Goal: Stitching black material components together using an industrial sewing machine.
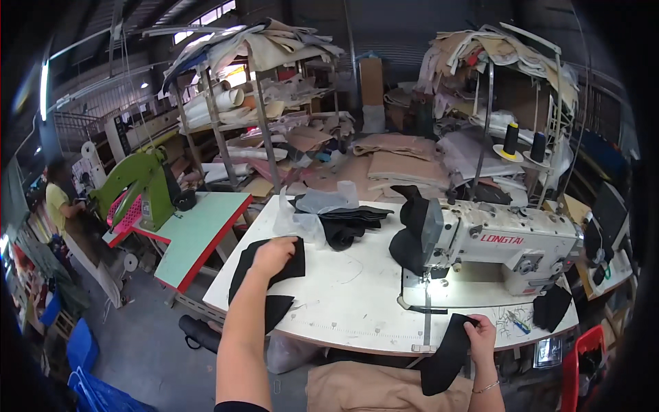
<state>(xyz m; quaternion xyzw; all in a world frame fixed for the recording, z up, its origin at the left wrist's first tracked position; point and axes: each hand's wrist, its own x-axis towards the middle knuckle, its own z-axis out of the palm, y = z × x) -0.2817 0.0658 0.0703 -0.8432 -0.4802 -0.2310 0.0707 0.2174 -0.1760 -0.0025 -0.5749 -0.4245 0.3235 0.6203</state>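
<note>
My left hand [273, 255] is on the left part of the white sewing table [343, 288], its fingers curled at the upper edge of a black fabric piece [294, 266]. Below it, another black piece [276, 312] pokes out beside my forearm. My right hand [482, 334] pinches the top corner of a curved black fabric piece [445, 360], which hangs over the table's front edge above my lap. Between and beyond my hands, the white sewing machine [494, 237] has its lamp lit over the needle area. Black fabric [410, 240] lies against the machine's left end.
A stack of black pieces [347, 218] with clear plastic [328, 199] sits at the table's back. Small snips [518, 323] and a black scrap [551, 307] lie at right. A green machine [147, 189] stands left, near a person [60, 202]. A red stool [583, 364] is at lower right.
</note>
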